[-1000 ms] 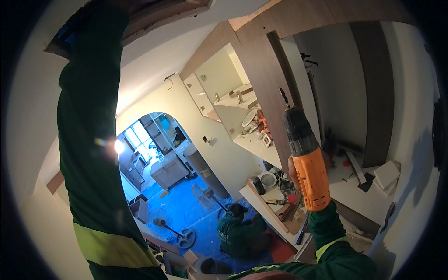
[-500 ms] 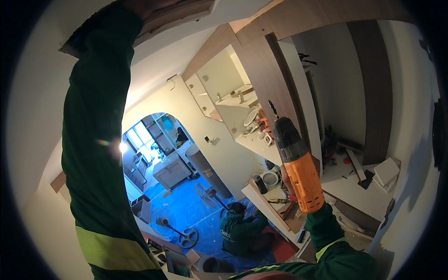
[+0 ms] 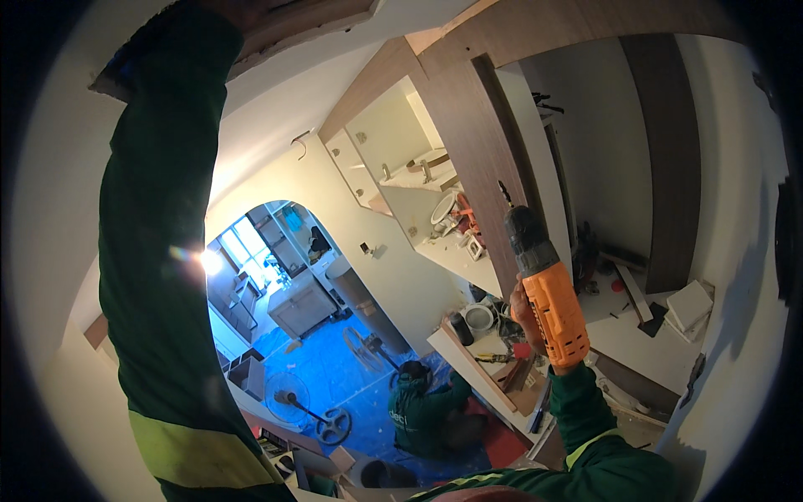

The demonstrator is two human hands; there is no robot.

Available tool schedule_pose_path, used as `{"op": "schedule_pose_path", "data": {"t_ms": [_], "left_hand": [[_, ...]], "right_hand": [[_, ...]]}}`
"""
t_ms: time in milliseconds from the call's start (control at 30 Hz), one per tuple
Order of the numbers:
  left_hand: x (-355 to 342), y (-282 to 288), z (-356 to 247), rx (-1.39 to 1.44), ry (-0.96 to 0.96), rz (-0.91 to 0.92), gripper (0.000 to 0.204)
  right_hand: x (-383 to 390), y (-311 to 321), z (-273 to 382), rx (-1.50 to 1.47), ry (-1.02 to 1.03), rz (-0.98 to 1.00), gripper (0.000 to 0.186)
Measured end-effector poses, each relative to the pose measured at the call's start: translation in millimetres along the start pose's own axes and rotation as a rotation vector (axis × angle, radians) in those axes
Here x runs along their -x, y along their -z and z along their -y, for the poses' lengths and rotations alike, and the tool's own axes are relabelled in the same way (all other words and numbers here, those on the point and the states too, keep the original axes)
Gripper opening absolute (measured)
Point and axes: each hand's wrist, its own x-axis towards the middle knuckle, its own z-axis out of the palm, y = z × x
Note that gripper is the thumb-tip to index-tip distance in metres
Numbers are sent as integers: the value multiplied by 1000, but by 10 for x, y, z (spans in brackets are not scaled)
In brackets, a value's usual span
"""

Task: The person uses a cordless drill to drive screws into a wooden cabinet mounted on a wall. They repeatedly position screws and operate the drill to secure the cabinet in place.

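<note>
The right hand (image 3: 522, 313) wraps its fingers around an orange drill (image 3: 554, 309), bit (image 3: 505, 194) upward, right of an open cabinet (image 3: 378, 132) holding a white round piece (image 3: 444, 207) and red-orange clutter (image 3: 471, 219), while the left hand (image 3: 241, 8), at a ceiling opening (image 3: 318, 35), shows too little to tell its grip.

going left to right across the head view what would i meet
Raised left sleeve, small dark wall fitting, co-worker in green, orange-and-black drill in the right hand, white slabs
</note>
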Motion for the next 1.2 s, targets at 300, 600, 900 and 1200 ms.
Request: {"op": "schedule_pose_path", "data": {"t_ms": [300, 600, 900, 1200], "left_hand": [[95, -58, -99, -111, 30, -46, 54], [153, -219, -196, -174, 247, -263, 55], [165, -982, 132, -763, -123, -1087, 57], [136, -1092, 248, -521, -249, -1126, 54]], "right_hand": [[125, 70, -100, -312, -316, 62, 30], [-2, 410, 187, -462, -391, -84, 25], [-39, 423, 245, -359, -234, -128, 23], [-73, 532, 513, -115, -226, -155, 23]]}}
